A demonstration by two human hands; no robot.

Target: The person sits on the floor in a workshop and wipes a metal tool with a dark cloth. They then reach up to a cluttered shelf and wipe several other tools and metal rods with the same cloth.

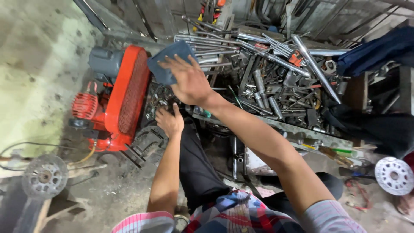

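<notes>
Plaid shirt fabric (233,213) fills the bottom edge, closest to the lens, with both bare forearms reaching away from it over a dark trouser leg (196,166).

Far left, on the stained concrete floor (39,64), a toothed metal disc (44,176) lies flat beside a loose cable. Next to it stands a red engine unit (116,97) with a grey housing on top and a ribbed red guard facing the person, low enough to be worked on from a seated position.

The left hand (169,121) rests at the machine's dark inner parts, fingers curled and pressed down; whether it pinches anything there I cannot tell. Just above, the right hand (189,81) lies spread flat, fingers splayed, on a dark blue cloth (168,60), pressing it against the top of the red guard, apparently as a wiping grip.

To the right, a tray (302,131) heaped with chrome tubes, sockets and wrenches sits within arm's reach. A dark blue garment (379,49) hangs over its far corner. No readable labels show; only small red and yellow tool handles (209,13) stand out at the top. Far right, a white perforated disc (393,175) lies on the floor.
</notes>
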